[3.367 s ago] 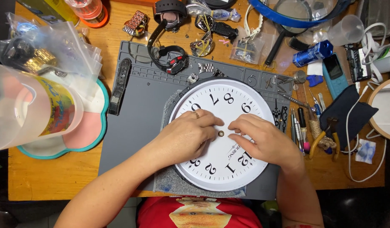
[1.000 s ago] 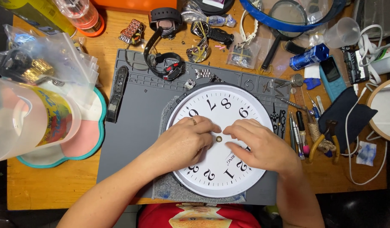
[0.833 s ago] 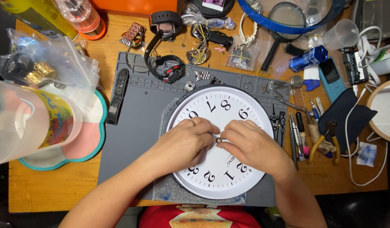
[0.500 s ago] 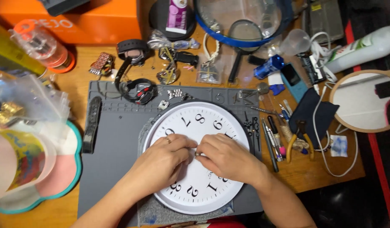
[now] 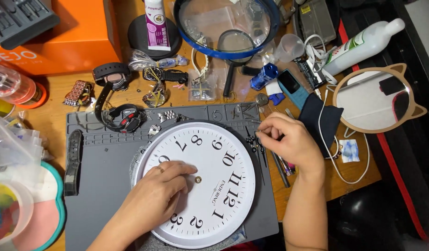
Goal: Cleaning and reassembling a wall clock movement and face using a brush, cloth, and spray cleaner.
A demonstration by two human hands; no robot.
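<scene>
A white round wall clock (image 5: 223, 158) with black numerals lies face up on a grey work mat (image 5: 103, 186), with a small brass shaft (image 5: 198, 179) bare at its centre. My left hand (image 5: 158, 190) rests flat on the clock's left half, fingertips just left of the shaft, a ring on one finger. My right hand (image 5: 286, 142) is off the clock's right rim, thumb and fingers pinched on a thin black clock hand (image 5: 250, 138) over the mat. Another black hand lies beside it.
Wristwatches (image 5: 126, 118) and a black strap (image 5: 74, 162) lie along the mat's top and left. Small tools (image 5: 281, 165) sit right of the clock. Behind are an orange box (image 5: 70, 42), a blue ring magnifier (image 5: 223, 28), a white bottle (image 5: 363, 44) and a cat-eared mirror (image 5: 374, 100).
Both hands were pinched at the clock's centre. My right hand has since moved off to the right rim with a black clock hand; the view tilted up, showing more of the desk's back.
</scene>
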